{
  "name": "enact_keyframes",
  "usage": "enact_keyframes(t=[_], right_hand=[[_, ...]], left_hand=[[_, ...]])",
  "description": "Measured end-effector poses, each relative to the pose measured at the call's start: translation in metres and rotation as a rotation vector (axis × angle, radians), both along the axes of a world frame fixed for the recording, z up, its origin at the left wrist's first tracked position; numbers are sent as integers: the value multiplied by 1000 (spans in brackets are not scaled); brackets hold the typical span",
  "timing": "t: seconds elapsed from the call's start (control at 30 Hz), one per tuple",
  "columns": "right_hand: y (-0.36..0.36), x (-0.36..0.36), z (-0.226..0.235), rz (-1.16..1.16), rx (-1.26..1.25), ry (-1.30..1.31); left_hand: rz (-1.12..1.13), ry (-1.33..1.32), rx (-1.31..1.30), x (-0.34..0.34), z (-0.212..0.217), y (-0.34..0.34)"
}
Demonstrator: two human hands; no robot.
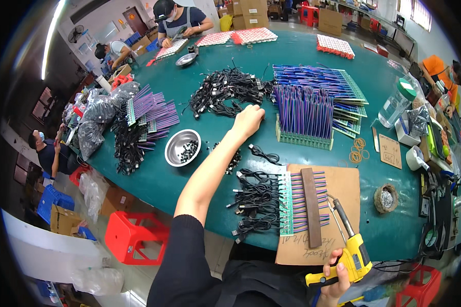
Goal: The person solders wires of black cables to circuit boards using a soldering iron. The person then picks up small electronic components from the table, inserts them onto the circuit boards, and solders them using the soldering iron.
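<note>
My left hand (249, 122) reaches out over the table at the near edge of a heap of black USB cables (225, 89). Its fingers are curled closed, and what they hold, if anything, is hidden. Low at the right, my right hand (337, 279) grips a yellow soldering gun (354, 260), its metal tip pointing up and left. Beside that tip lies a row of green circuit boards (286, 204) on a cardboard sheet (343, 199). Black USB cables (256, 197) fan out from their left side, coloured wires from their right. A brown bar (311, 207) lies across the wires.
A metal bowl (183, 147) with small black parts stands left of my forearm. Wired board bundles (305, 115) are stacked beyond the cardboard. Rubber bands (359, 151), a bottle (397, 102) and a small round pot (385, 198) sit rightward. Co-workers sit around the table; red stools (135, 238) stand below.
</note>
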State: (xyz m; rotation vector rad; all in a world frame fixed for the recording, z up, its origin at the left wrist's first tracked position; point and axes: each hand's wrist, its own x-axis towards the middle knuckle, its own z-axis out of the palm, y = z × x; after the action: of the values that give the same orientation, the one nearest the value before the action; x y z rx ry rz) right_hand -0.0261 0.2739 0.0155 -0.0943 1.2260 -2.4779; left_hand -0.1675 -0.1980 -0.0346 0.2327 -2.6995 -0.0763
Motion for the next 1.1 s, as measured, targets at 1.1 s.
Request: enact_keyframes(t=[1.1], right_hand=[[-44,7,3,11,601,607]], left_hand=[[-402,-335,1381,187,75,260]])
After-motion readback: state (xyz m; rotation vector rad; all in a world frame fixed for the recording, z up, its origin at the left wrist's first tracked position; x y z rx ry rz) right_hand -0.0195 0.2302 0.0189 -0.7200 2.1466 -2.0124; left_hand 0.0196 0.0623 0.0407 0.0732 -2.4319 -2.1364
